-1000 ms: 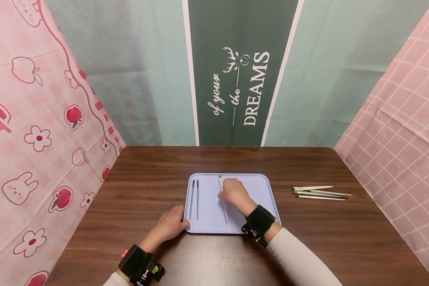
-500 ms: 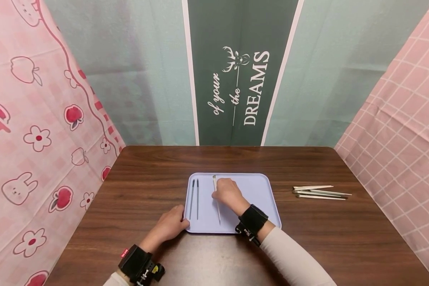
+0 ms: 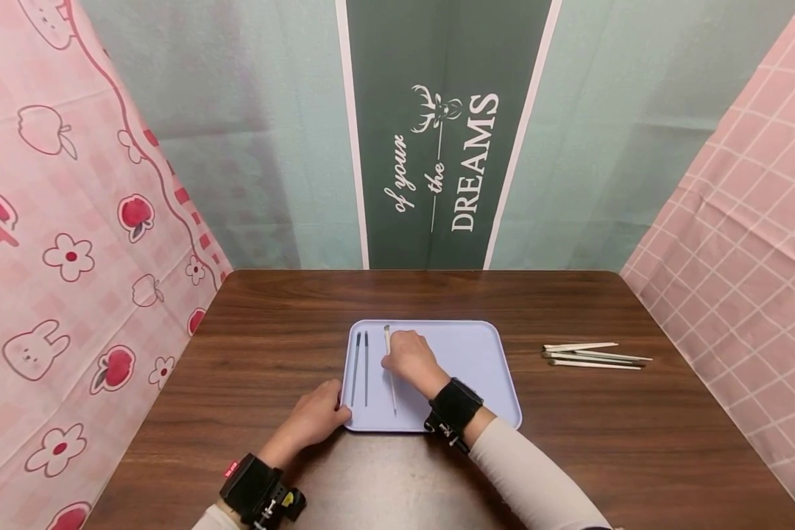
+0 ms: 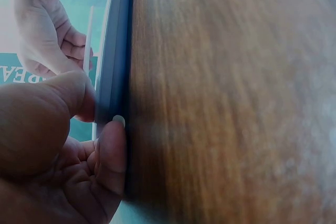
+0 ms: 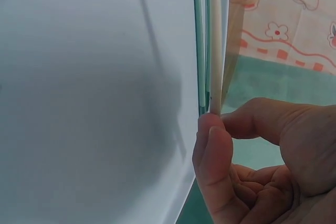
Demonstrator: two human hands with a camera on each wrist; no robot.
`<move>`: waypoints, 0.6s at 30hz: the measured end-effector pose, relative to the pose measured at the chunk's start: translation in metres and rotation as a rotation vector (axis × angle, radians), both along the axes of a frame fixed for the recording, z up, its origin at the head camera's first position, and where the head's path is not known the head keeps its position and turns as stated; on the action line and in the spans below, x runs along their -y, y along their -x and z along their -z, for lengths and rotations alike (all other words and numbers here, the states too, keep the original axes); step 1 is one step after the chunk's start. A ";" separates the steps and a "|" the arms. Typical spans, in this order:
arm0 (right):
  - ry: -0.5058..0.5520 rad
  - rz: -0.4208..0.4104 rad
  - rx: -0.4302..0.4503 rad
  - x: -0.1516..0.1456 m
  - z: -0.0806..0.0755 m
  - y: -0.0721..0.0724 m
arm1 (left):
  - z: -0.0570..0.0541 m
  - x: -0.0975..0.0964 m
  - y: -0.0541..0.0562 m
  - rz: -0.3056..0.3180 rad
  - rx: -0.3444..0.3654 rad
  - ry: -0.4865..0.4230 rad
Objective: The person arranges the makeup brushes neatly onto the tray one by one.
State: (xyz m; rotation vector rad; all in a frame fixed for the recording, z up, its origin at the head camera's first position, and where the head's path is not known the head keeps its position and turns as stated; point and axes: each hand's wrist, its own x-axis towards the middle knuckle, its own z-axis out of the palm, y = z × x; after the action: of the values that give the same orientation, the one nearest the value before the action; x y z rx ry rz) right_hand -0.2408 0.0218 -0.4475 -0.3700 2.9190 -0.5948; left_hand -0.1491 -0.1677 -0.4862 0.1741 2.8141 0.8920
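Note:
My right hand (image 3: 412, 361) pinches a white-handled paintbrush (image 3: 393, 396) between thumb and forefinger over the lavender tray (image 3: 467, 353). The bristle end points away from me. To its left, two slim dark-handled paintbrushes (image 3: 366, 368) lie side by side on the tray. In the right wrist view, the pale brush handle (image 5: 216, 45) rises from the fingertips and a shadow falls on the tray. My left hand (image 3: 314, 414) grips the tray's near left corner. The left wrist view has its thumb and a finger (image 4: 112, 156) on either side of the tray edge.
A loose pile of several paintbrushes (image 3: 592, 357), white and dark, lies on the wooden table (image 3: 589, 442) right of the tray. Printed cloths hang behind the table and along both sides.
My right hand has moved left over the tray with the white-handled paintbrush, closer to the two dark ones. The left hand has stayed at the tray corner.

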 end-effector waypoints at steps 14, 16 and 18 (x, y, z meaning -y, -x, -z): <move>0.023 -0.028 -0.026 0.007 0.004 0.001 | -0.001 0.000 -0.001 0.001 -0.026 0.024; 0.025 -0.029 -0.035 0.007 0.004 0.001 | -0.001 0.000 -0.001 0.002 -0.030 0.027; 0.028 -0.028 -0.042 0.008 0.005 0.001 | 0.000 0.000 -0.001 0.004 -0.034 0.030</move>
State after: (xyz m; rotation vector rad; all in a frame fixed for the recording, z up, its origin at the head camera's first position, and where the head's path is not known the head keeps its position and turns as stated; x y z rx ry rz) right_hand -0.2417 0.0139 -0.4529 -0.4311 2.9430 -0.6314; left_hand -0.1483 -0.1673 -0.4858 0.1916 2.8557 0.8527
